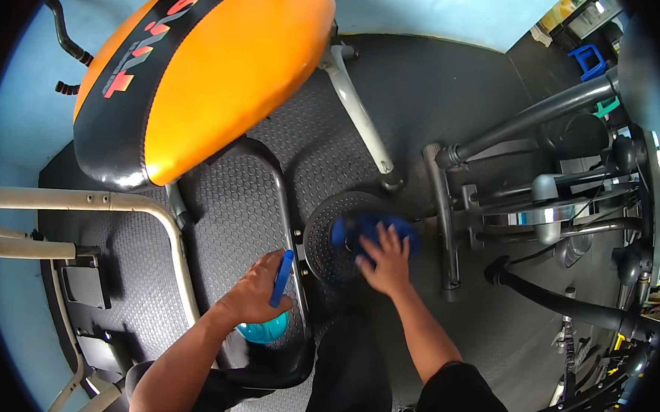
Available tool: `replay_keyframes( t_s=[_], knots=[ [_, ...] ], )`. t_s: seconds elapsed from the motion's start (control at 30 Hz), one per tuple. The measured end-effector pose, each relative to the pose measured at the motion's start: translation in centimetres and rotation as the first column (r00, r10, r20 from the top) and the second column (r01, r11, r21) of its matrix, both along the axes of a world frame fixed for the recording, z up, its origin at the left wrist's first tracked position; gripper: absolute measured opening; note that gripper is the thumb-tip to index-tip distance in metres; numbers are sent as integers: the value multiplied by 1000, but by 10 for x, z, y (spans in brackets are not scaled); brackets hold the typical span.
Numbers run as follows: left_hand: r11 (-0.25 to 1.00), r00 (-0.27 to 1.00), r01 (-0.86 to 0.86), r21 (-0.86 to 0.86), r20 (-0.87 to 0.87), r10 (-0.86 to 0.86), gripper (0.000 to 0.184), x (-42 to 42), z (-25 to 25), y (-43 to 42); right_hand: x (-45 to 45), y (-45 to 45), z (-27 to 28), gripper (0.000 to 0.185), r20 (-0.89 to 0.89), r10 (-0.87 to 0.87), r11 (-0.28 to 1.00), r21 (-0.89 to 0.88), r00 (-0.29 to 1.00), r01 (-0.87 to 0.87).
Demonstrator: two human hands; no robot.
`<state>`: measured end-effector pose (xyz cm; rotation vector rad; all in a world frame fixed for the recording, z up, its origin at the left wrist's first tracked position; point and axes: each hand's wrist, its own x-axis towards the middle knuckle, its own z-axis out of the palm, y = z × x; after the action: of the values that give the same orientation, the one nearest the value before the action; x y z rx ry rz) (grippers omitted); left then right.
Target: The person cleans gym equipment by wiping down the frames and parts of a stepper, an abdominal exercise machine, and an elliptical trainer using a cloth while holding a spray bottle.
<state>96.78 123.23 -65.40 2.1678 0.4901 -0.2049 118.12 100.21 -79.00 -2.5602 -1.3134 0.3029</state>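
At the disc point(320, 252), soft-looking cloth point(362, 224) is covered by the spread right hand point(386, 265). A slick-looking bottle point(267, 329) is neck-gripped by the left hand point(256, 292).

We look across a gym floored with textured black matting point(232, 219). An orange-and-black padded cushion point(221, 73) fills our frame's upper left, while exercise equipment point(545, 210) of dark metal tubing crowds the right.
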Motion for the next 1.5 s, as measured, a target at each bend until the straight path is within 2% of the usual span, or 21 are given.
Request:
replay_keyframes(
  t_s=[0.03, 0.1, 0.2, 0.3, 0.33, 0.37, 0.4, 0.47, 0.63, 0.7, 0.77, 0.83, 0.9, 0.97, 1.0, 1.03, 1.1, 1.23, 1.3, 1.37, 1.5],
  knots=[
    [1000, 1000, 8, 6, -6, -8, 74, 0, 3, -2, 14, 13, -2, 51, -6, -8, 1000, 6, 1000, 8],
    [998, 998, 44, -39, 48, -42, 78, -2, 22, -2, 27, 42, -9, 53, -158, -386, 917, 38, 909, 396],
    [996, 999, 51, -69, 5, -51, 77, 4, 40, 3, -13, 42, -12, 55, -40, -454, 891, -15, 890, 454],
    [993, 996, 85, -79, 39, -82, 74, 12, 5, 13, -88, 8, -5, 60, -162, -425, 905, -44, 891, 424],
    [981, 988, 113, -156, -92, -128, 73, 27, -5, 16, -103, -4, -5, 62, -214, -354, 930, 24, 910, 367],
    [962, 959, 134, -236, -213, -186, 73, 39, -12, 15, -101, -4, -2, 62, -204, -355, 930, 29, 912, 368],
    [958, 961, 152, -242, -192, -201, 73, 48, -20, 4, -97, -12, 2, 61, -149, -297, 954, -16, 943, 298],
    [986, 966, 79, -144, -234, -112, 69, 48, -28, -8, -86, -16, 14, 57, -116, -200, 977, -99, 973, 189],
    [971, 966, 41, -236, -237, -99, 82, 29, -40, -8, -32, 4, -16, 55, -27, -366, 930, 9, 930, 366],
    [973, 988, 28, -228, -141, -62, 66, 30, -65, -7, -35, 9, -19, 55, -16, -474, 878, 60, 880, 474],
    [983, 974, 144, -118, -160, -162, 66, 38, -87, -3, -76, 3, -14, 56, -2, -433, 901, 0, 901, 433],
    [976, 977, 47, -211, -193, -89, 68, 37, -107, -5, -113, -10, 2, 58, -191, -336, 942, -50, 922, 333],
    [981, 983, 49, -186, -167, -80, 67, 32, -121, -12, -106, -11, -8, 58, -227, -310, 949, -17, 923, 314],
    [955, 943, 134, -265, -261, -205, 68, 33, -125, -21, -75, 1, -13, 57, -118, -386, 921, 13, 915, 390],
    [950, 969, 213, -230, -73, -235, 68, 25, -132, -30, -57, 11, -6, 47, -77, -418, 908, -16, 905, 419],
    [951, 968, 215, -221, -83, -238, 68, 28, -125, -39, -34, 16, -10, 42, -63, -359, 932, 25, 931, 361],
    [848, 861, 354, -395, -216, -460, 69, 34, -108, -57, 6, 31, -22, 32, -48, -266, 953, 138, 963, 271],
    [896, 928, 312, -315, -99, -358, 71, 38, -120, -65, 12, 49, -14, 37, -49, -292, 952, 77, 955, 295],
    [989, 976, 146, 33, -170, -138, 73, 44, -120, -53, -26, 27, -12, 47, -33, -344, 930, 126, 938, 346],
    [982, 972, 185, 44, -153, -176, 74, 47, -134, -38, -85, 7, -12, 61, -28, -417, 909, 10, 909, 417],
    [975, 956, 218, -48, -189, -223, 79, 45, -132, -34, -113, -7, 10, 62, -321, -232, 966, -189, 918, 177]
  ],
)
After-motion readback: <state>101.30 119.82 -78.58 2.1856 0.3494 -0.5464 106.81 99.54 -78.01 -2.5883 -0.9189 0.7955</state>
